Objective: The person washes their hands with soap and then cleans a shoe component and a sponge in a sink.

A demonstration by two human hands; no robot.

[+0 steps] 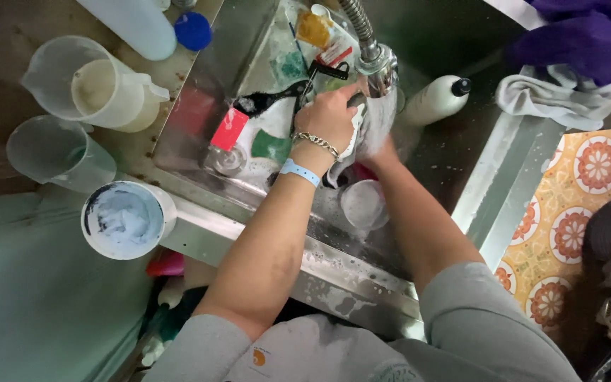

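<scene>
down in the steel sink (pixel 199 106) both forearms reach forward from grey sleeves and meet under the tap (pixel 375 60). the left hand (pixel 330 117) is knuckles-up, wrist bent slightly, fingers curled shut around a white cloth (pixel 369 131) close under the spout; a chain bracelet and a pale blue band sit on that wrist. the right hand (pixel 385 145) is mostly hidden behind the cloth and the left hand, so i cannot tell its grip, only that it presses against the cloth from the other side, the two hands close together. the cloth hangs bunched between them, over a clear cup (pixel 363 204) in the basin. just left lie a black brush (pixel 270 99), a green sponge (pixel 271 146) and a red-labelled jar (pixel 226 145). on the bench to the left stand three jugs (pixel 90 83), and a white bottle (pixel 433 99) lies right of the tap.
</scene>
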